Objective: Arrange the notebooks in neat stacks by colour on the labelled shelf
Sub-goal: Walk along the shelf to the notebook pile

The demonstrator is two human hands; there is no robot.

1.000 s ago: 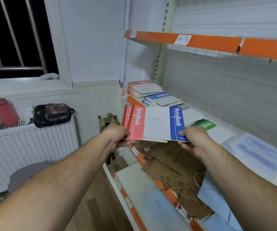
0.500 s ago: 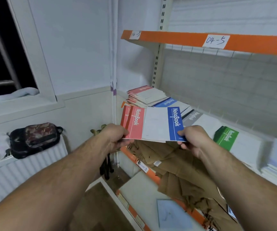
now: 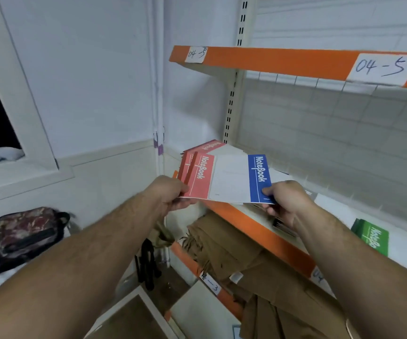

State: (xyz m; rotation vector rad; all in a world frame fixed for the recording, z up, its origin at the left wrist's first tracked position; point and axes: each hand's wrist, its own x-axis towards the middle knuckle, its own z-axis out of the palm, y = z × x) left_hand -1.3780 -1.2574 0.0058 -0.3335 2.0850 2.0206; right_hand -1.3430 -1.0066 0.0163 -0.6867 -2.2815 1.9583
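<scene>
Here, left hand (image 3: 170, 192) pinching red notebooks (image 3: 201, 178), right hand (image 3: 287, 200) pinching blue notebook (image 3: 258, 178), both "NoteBook", label (image 3: 382, 69) "04-5"

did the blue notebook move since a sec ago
Yes: the blue notebook, held by the right hand, has closed in on the red notebook stack at the back corner and now overlaps it.

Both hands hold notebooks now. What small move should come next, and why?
Probably lay the red notebooks from the left hand onto the red stack just behind them: colours match, while the right hand pinches a blue notebook.
</scene>
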